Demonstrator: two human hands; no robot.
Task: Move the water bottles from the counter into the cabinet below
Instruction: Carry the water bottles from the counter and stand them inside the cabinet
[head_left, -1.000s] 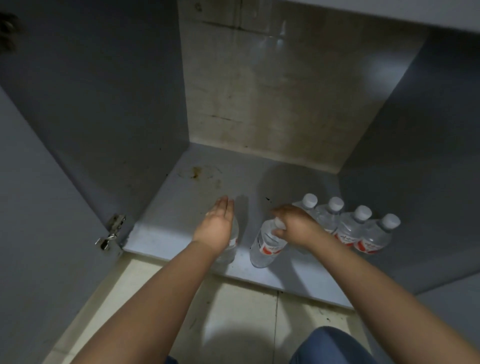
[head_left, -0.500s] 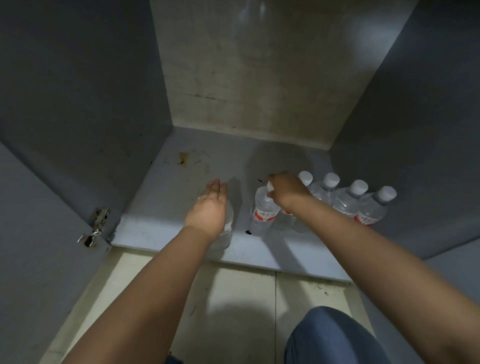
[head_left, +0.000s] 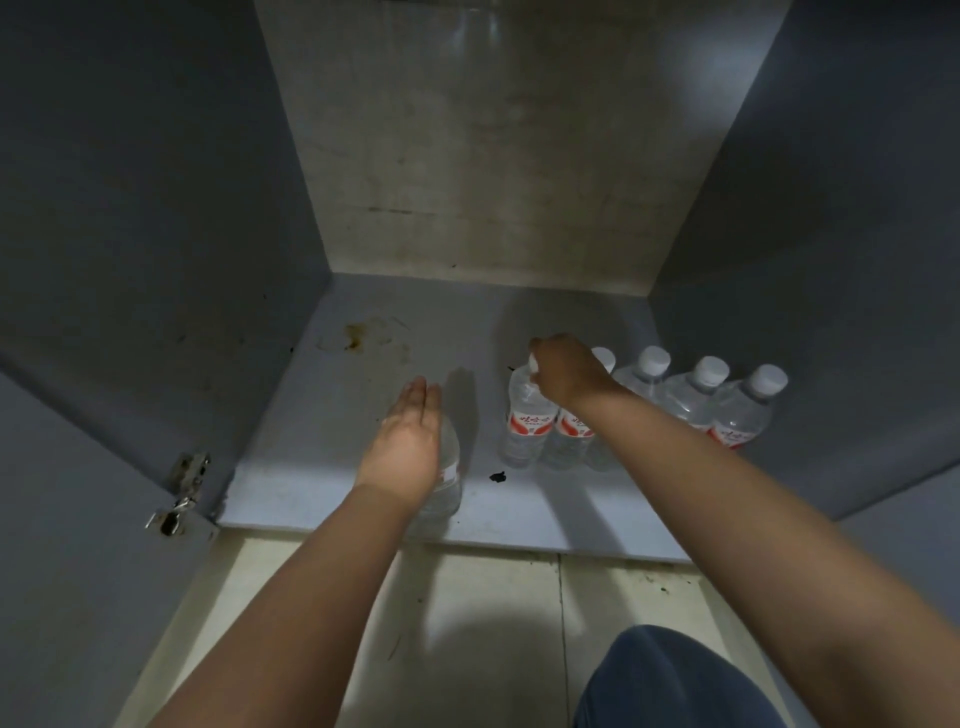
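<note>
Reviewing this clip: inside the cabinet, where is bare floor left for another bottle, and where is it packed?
Bare floor: the whole back strip along the rear wall, and the left part from the brown stain to the left wall. A narrow gap lies between the left hand's bottle and the row of bottles. Front right is crowded.

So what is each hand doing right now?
Left hand: open, fingers straight, resting on a clear plastic water bottle.
Right hand: gripping another red-labelled bottle's top.
</note>
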